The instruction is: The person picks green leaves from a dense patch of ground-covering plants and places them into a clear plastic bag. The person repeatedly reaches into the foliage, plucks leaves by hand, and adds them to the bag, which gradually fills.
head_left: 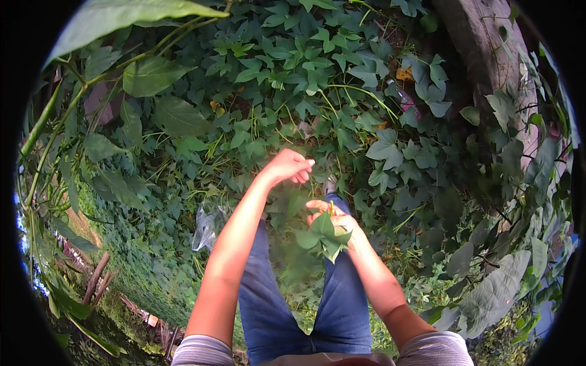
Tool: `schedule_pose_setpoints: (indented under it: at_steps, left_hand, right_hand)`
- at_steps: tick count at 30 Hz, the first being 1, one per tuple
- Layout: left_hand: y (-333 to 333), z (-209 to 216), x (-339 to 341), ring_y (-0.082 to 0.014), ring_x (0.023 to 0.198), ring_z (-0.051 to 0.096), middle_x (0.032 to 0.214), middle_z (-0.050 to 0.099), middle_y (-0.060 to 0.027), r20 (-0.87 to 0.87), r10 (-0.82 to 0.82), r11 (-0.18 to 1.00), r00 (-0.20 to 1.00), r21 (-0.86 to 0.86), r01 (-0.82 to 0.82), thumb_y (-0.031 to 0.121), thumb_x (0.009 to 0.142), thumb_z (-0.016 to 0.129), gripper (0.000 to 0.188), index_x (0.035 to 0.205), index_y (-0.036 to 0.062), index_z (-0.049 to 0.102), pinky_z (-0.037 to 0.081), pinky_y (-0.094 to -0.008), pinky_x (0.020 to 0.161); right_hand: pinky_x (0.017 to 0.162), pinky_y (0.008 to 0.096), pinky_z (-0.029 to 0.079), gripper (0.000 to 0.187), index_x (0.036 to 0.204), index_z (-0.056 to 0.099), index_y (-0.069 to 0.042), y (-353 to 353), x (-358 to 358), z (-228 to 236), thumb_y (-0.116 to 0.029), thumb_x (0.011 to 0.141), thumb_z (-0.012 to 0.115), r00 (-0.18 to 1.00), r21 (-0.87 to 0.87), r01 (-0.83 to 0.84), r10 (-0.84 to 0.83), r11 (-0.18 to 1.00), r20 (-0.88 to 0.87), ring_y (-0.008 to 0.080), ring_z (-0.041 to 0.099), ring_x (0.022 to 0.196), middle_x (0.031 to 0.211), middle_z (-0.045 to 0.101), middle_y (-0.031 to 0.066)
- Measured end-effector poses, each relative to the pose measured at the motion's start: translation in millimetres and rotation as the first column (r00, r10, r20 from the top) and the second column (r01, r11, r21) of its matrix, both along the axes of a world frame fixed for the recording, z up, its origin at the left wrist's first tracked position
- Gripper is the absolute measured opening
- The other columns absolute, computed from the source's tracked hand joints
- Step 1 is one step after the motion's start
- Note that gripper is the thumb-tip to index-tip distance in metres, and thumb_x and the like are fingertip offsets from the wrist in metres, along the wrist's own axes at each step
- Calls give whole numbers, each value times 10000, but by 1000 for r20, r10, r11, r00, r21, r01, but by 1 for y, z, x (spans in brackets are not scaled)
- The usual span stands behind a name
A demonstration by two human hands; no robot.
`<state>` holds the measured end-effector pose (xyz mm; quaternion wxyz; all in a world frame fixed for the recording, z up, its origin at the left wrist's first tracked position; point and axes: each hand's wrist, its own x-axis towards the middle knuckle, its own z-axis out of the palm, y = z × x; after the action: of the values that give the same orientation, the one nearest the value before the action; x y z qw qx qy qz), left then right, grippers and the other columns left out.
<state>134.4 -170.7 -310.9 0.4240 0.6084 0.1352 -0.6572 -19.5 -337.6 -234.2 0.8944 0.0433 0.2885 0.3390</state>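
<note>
My right hand [343,222] is closed round a small bunch of green lobed leaves [323,235], held above my right thigh with the leaf blades pointing down and left. Short stem ends stick up past the fingers. Ahead and to the left of it, my left hand [288,167] hangs over the leafy ground cover [293,73], its fingers curled in and the thumb pressed toward them. Whatever those fingers hold, if anything, is hidden. Blurred greenery lies just under the left hand, and I cannot tell whether it touches.
A clear plastic bag [206,229] lies among leaves left of my legs. A thick trunk [482,43] slants along the far right. Large leaves [152,76] hang close at the upper left, and a broad leaf [497,293] at the lower right. A pink object [408,102] lies among the vines.
</note>
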Motion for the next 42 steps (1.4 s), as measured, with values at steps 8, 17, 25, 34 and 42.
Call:
schedule_pose_setpoints:
  at_steps: [8,17,25,34,42]
  left_hand:
    - [-57,-56,201,-153,694,620,765,645,-55,943,-37,956,330,130,-263,222,724,762,334,935,11,611,503,-279,677]
    - [-131,-172,372,-148,672,638,823,671,-69,759,487,859,433,-325,-397,75,706,784,257,898,7,627,511,-247,515]
    - [-94,-112,200,-181,854,615,1031,620,-106,645,714,700,274,-636,-326,-22,824,576,245,1068,-37,561,513,-316,748]
    - [1,-4,-36,-224,939,620,1001,620,-97,867,196,906,457,-338,254,-25,740,621,305,1032,49,671,502,-307,813]
    - [49,35,-68,-287,1023,599,1121,602,-119,956,-111,854,272,-48,518,-8,740,577,375,1112,13,613,490,-347,887]
  right_hand:
    - [630,294,539,421,1216,507,-16,74,26,-72,20,808,607,940,-325,-265,318,908,122,123,617,618,707,561,0]
    - [624,284,481,329,1085,605,-74,45,27,-85,-50,761,654,692,-906,-229,714,356,105,130,613,630,702,607,56]
    - [520,252,488,469,1200,490,12,54,18,-114,67,753,620,978,-724,-129,208,677,19,111,596,649,791,621,44]
    - [595,233,482,230,1000,626,-17,55,29,-126,-208,871,619,943,-628,154,-304,762,-138,92,597,680,859,653,34]
    - [677,271,503,308,1085,562,-57,66,35,-112,-298,897,603,996,-590,-37,78,806,44,157,617,787,922,644,90]
